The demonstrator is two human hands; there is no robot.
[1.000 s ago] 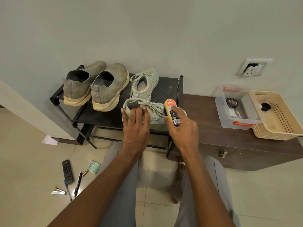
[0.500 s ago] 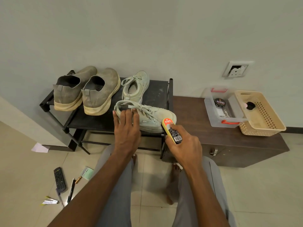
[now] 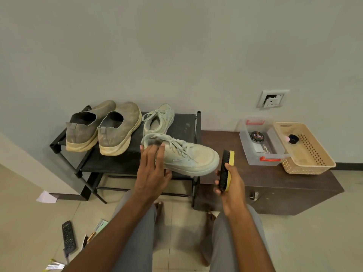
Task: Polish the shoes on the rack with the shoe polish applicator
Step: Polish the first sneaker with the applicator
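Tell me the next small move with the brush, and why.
Probably swing the yellow-backed black-bristle brush, gripped in the right hand, left onto the pale green lace-up sneaker's toe: its bristles face the shoe without touching, while the left hand steadies the heel.

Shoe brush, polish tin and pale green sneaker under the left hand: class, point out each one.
Shoe brush [image 3: 224, 171]: head view, on the black bristles.
Polish tin [image 3: 257, 136]: head view, on the printed lid.
Pale green sneaker [image 3: 202, 157]: head view, on the toe cap.
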